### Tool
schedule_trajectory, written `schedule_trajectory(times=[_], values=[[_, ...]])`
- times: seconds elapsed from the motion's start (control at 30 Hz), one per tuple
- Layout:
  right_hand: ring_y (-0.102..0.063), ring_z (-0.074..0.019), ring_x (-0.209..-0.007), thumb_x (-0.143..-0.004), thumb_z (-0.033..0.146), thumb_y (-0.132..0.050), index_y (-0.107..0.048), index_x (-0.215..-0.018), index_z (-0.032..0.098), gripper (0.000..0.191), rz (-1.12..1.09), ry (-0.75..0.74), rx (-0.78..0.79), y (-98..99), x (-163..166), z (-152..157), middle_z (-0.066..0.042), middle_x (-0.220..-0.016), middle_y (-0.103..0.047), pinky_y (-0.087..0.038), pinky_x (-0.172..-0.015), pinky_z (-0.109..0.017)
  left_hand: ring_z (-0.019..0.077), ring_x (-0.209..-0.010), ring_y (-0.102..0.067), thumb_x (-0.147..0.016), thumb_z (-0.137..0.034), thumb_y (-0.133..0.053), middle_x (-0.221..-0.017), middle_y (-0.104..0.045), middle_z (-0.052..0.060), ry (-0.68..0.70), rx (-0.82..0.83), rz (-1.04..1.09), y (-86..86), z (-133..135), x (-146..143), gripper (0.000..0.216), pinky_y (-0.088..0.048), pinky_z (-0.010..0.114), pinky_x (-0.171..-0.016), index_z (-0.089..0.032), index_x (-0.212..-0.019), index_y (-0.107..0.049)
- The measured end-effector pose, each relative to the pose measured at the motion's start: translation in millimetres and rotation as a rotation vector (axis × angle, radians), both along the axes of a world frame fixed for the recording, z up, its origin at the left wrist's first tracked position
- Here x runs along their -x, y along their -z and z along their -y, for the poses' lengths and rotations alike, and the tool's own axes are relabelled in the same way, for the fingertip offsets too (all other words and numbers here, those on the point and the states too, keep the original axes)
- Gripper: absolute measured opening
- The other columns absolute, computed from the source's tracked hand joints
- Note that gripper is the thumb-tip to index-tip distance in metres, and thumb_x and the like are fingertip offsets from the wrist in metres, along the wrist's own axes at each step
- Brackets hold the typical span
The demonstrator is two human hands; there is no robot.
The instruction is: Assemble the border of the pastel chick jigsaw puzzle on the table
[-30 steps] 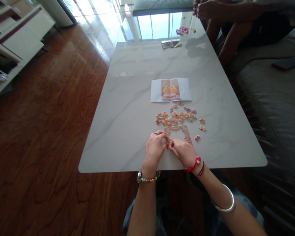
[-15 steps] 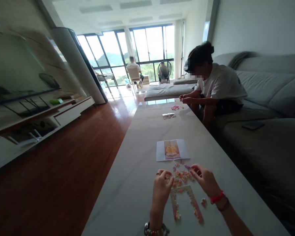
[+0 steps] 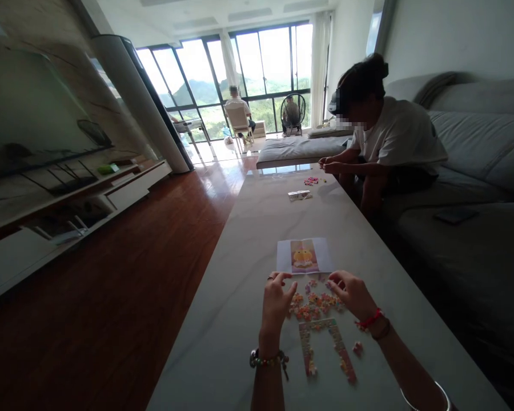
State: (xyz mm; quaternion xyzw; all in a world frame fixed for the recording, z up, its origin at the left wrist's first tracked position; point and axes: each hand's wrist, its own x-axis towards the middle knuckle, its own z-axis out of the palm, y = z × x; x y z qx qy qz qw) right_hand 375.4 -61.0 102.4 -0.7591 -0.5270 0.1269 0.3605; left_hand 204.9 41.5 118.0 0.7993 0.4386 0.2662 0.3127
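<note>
My left hand (image 3: 277, 299) hovers left of a heap of small jigsaw puzzle pieces (image 3: 310, 308), its thumb and fingers apart and nothing visible between them. At the heap's upper right, my right hand (image 3: 352, 292) has its fingertips closed on a purple puzzle piece (image 3: 328, 285), partly hidden by the fingers. Below the heap lies a joined puzzle border (image 3: 323, 323), with a top edge and two sides, open at the bottom. One loose pinkish piece (image 3: 357, 348) rests to its right. Beyond the heap is a creased sheet (image 3: 285, 255) with a yellow cartoon picture.
The long marble-look table (image 3: 223, 297) stretches away from me. Toward its far end are a small packet (image 3: 298, 195) and a pile of pink pieces (image 3: 312, 181). Another person (image 3: 405, 134) sits on the grey sofa (image 3: 471, 137) at the right, hands over the table edge.
My left hand has gone from closed fingers over the heap to parted fingers, slightly up and left, uncovering more pieces. The right hand has risen a little. The camera view has shifted slightly.
</note>
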Motion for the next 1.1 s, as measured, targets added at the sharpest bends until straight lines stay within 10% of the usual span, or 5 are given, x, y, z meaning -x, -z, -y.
schedule_trajectory(times=[0.43, 1.1], values=[[-0.056, -0.0124, -0.066, -0.07, 0.025, -0.058, -0.061, -0.077, 0.016, 0.012, 0.02, -0.324, 0.558, 40.9, 43, 59, -0.003, -0.07, -0.062, -0.039, -0.061, -0.022, 0.0106, -0.063, -0.05, -0.063, -0.023, -0.06, -0.071, -0.057, -0.001, 0.248, 0.392, -0.312, 61.2, 56, 42, 0.009, -0.04, 0.023, -0.061, -0.017, -0.07, -0.057], [-0.059, -0.0183, -0.079, -0.08, 0.02, -0.041, -0.056, -0.087, 0.015, 0.017, 0.17, -0.23, 0.665, 46.5, 111, 54, -0.008, -0.086, -0.061, -0.04, -0.063, -0.026, 0.0101, -0.063, -0.047, -0.062, -0.021, -0.059, -0.068, -0.052, -0.002, 0.094, 0.307, -0.492, 74.1, 77, 34, 0.011, -0.029, 0.021, -0.054, -0.018, -0.062, -0.048]])
